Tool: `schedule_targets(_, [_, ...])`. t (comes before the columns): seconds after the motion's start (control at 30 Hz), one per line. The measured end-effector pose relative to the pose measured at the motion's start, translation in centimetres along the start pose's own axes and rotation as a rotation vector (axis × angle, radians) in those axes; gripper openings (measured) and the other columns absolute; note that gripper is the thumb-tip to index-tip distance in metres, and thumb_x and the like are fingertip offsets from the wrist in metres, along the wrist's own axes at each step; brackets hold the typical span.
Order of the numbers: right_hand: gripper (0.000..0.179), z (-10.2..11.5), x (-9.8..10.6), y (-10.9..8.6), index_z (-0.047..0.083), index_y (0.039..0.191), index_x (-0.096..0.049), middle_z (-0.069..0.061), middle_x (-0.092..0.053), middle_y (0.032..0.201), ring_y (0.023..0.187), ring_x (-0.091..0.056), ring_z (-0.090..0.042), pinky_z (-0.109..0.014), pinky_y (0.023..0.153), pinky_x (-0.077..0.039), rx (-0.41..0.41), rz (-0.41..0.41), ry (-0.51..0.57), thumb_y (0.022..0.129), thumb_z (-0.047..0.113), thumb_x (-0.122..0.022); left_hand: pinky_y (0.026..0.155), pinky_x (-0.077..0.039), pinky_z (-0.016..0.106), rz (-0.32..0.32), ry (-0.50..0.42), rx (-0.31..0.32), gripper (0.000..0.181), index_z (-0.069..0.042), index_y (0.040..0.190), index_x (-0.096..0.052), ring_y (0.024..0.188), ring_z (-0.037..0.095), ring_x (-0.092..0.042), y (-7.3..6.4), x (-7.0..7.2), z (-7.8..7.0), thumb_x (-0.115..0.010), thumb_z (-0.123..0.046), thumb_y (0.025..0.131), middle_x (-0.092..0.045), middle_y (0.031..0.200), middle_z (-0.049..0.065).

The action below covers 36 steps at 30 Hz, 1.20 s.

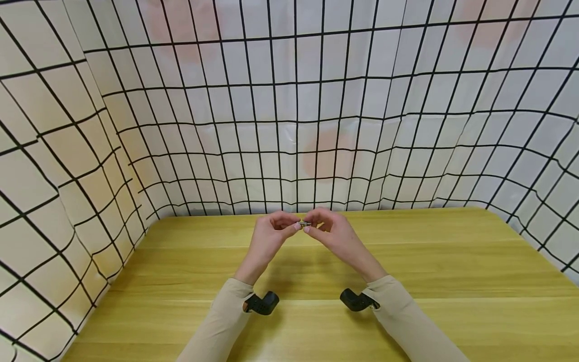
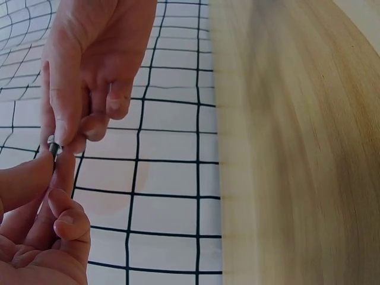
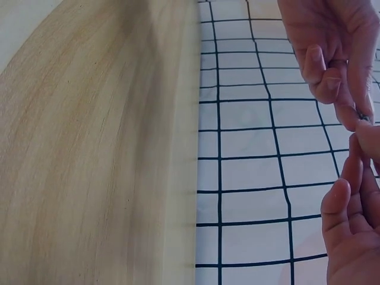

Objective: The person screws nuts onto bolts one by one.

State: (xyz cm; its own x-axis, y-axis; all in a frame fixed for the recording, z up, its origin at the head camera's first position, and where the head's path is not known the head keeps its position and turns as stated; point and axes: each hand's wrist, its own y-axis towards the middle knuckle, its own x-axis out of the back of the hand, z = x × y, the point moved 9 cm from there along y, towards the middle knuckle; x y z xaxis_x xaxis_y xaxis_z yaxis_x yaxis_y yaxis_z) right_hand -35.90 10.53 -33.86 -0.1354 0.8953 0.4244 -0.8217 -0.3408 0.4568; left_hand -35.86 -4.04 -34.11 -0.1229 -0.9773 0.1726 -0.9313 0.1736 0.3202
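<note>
Between the two hands is a small bolt-like metal piece (image 1: 304,223), held level above the table. In the left wrist view, the small bolt-like metal piece (image 2: 54,145) shows a silvery collar and a darker, thin shank. My left hand (image 1: 269,235) pinches one end between thumb and index finger. From the other side, my right hand (image 1: 334,232) pinches the opposite end the same way. Both sets of fingertips nearly meet and cover much of the piece. The other fingers of both hands are loosely curled. Only a sliver of metal shows in the right wrist view.
A wooden table (image 1: 298,322) spreads beneath both forearms. White sheeting with a black grid (image 1: 280,105) rises behind its far edge and along the sides. Black wrist cameras stick out at the left cuff (image 1: 264,303) and right cuff (image 1: 355,300).
</note>
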Motion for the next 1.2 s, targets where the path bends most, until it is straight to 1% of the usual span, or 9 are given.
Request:
schedule_targets(0.27, [0.014, -0.60, 0.00, -0.25, 0.016, 0.105, -0.070, 0.000, -0.069, 0.100, 0.090, -0.064, -0.023, -0.036, 0.073, -0.051, -0.096, 0.006, -0.004, 0.097, 0.027, -0.066, 0.078, -0.053, 0.034, 0.001, -0.004, 0.002, 0.010, -0.005, 0.099, -0.075, 0.087, 0.024, -0.067, -0.03, 0.05, -0.09, -0.073, -0.009, 0.090, -0.071, 0.089, 0.006])
schedule_targets(0.43, [0.019, -0.86, -0.04, -0.27, 0.017, 0.101, -0.072, 0.000, -0.068, 0.093, 0.082, -0.061, -0.022, -0.033, 0.064, -0.047, -0.104, 0.003, -0.019, 0.099, 0.033, -0.061, 0.079, -0.053, 0.032, 0.010, -0.016, -0.001, 0.012, -0.004, 0.099, -0.075, 0.088, 0.025, -0.067, -0.05, -0.05, 0.00, -0.073, -0.011, 0.090, -0.072, 0.091, 0.009])
schedule_targets(0.53, [0.024, -0.97, 0.02, -0.21, 0.016, 0.097, -0.072, 0.000, -0.067, 0.087, 0.078, -0.059, -0.023, -0.033, 0.064, -0.046, -0.103, -0.007, -0.030, 0.099, 0.036, -0.060, 0.078, -0.052, 0.031, 0.015, -0.025, -0.003, 0.014, -0.003, 0.101, -0.074, 0.090, 0.028, -0.067, -0.04, -0.13, -0.06, -0.074, -0.011, 0.090, -0.072, 0.093, 0.012])
schedule_targets(0.7, [0.027, -1.02, 0.16, -0.23, 0.015, 0.092, -0.072, 0.000, -0.067, 0.082, 0.079, -0.058, -0.025, -0.033, 0.065, -0.045, -0.108, -0.022, -0.033, 0.100, 0.037, -0.059, 0.077, -0.052, 0.030, 0.025, -0.037, -0.005, 0.016, 0.000, 0.103, -0.074, 0.092, 0.031, -0.067, 0.00, -0.27, -0.07, -0.073, -0.009, 0.090, -0.071, 0.096, 0.016])
schedule_targets(0.87, [0.030, -1.05, 0.13, -0.27, 0.014, 0.091, -0.072, -0.001, -0.067, 0.083, 0.083, -0.058, -0.023, -0.036, 0.068, -0.046, -0.123, -0.020, -0.012, 0.100, 0.038, -0.058, 0.078, -0.053, 0.031, 0.021, -0.030, 0.002, 0.014, -0.002, 0.101, -0.074, 0.091, 0.032, -0.067, -0.05, -0.28, -0.02, -0.074, -0.010, 0.089, -0.072, 0.094, 0.013])
schedule_targets(0.93, [0.028, -1.02, 0.08, -0.29, 0.017, 0.096, -0.072, 0.000, -0.067, 0.087, 0.085, -0.059, -0.023, -0.037, 0.070, -0.047, -0.123, -0.011, -0.011, 0.101, 0.040, -0.056, 0.078, -0.052, 0.031, 0.016, -0.026, 0.003, 0.013, -0.003, 0.100, -0.075, 0.091, 0.032, -0.067, -0.06, -0.23, 0.02, -0.074, -0.011, 0.089, -0.072, 0.092, 0.011])
schedule_targets(1.03, [0.024, -1.00, -0.01, -0.30, 0.021, 0.110, -0.069, 0.002, -0.068, 0.099, 0.093, -0.061, -0.021, -0.039, 0.072, -0.048, -0.111, 0.004, -0.004, 0.101, 0.039, -0.056, 0.079, -0.053, 0.032, 0.011, -0.030, -0.003, 0.012, -0.003, 0.099, -0.075, 0.091, 0.033, -0.067, -0.05, -0.14, 0.01, -0.074, -0.010, 0.090, -0.072, 0.090, 0.008])
schedule_targets(1.1, [0.023, -0.82, -0.10, -0.31, 0.022, 0.119, -0.064, 0.002, -0.067, 0.108, 0.098, -0.060, -0.021, -0.041, 0.075, -0.049, -0.091, 0.019, 0.019, 0.101, 0.035, -0.058, 0.079, -0.054, 0.033, 0.006, -0.025, -0.008, 0.011, -0.004, 0.099, -0.075, 0.090, 0.032, -0.067, -0.04, -0.09, 0.00, -0.073, -0.010, 0.090, -0.072, 0.090, 0.007])
schedule_targets(1.2, [0.022, -0.49, -0.18, -0.25, 0.023, 0.121, -0.061, 0.001, -0.066, 0.111, 0.100, -0.059, -0.020, -0.040, 0.076, -0.050, -0.053, 0.032, 0.036, 0.099, 0.027, -0.063, 0.079, -0.054, 0.034, 0.001, -0.020, -0.008, 0.010, -0.005, 0.099, -0.075, 0.087, 0.027, -0.067, -0.05, -0.02, 0.00, -0.073, -0.009, 0.090, -0.072, 0.089, 0.006])
